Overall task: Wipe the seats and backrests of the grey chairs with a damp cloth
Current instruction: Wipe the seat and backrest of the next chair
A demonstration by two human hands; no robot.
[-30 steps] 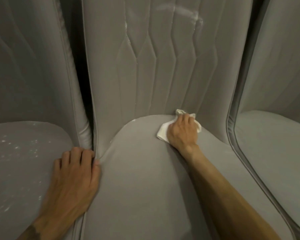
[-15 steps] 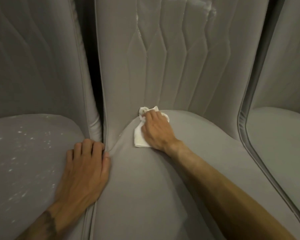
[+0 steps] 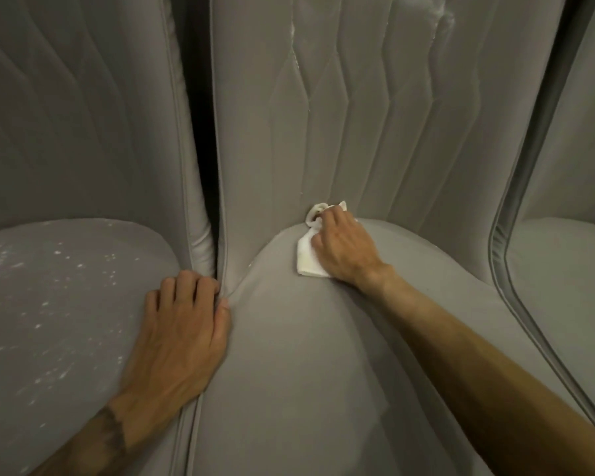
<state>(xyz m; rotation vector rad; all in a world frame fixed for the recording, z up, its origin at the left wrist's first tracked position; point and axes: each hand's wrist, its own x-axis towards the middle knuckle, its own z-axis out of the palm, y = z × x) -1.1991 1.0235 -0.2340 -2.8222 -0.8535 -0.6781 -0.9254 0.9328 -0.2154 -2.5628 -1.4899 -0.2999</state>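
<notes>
Three grey upholstered chairs stand side by side. On the middle chair's seat [image 3: 299, 365], my right hand [image 3: 346, 250] presses a white cloth [image 3: 306, 261] into the crease where the seat meets the quilted backrest [image 3: 358, 115]. The cloth's far corner bunches up against the backrest. My left hand [image 3: 182, 324] lies flat, palm down, on the seam between the left chair's seat [image 3: 59, 304] and the middle seat, holding nothing. White specks dot the left seat. Pale streaks show high on the middle backrest.
The left chair's backrest [image 3: 83, 115] rises close beside the middle one, with a dark narrow gap [image 3: 205, 159] between them. The right chair [image 3: 564, 286] stands tight against the middle chair, its piped edge [image 3: 498, 242] curving down at the right.
My right hand has slid the cloth leftwards along the crease at the back of the middle seat. My left hand has stayed planted on the seam.
</notes>
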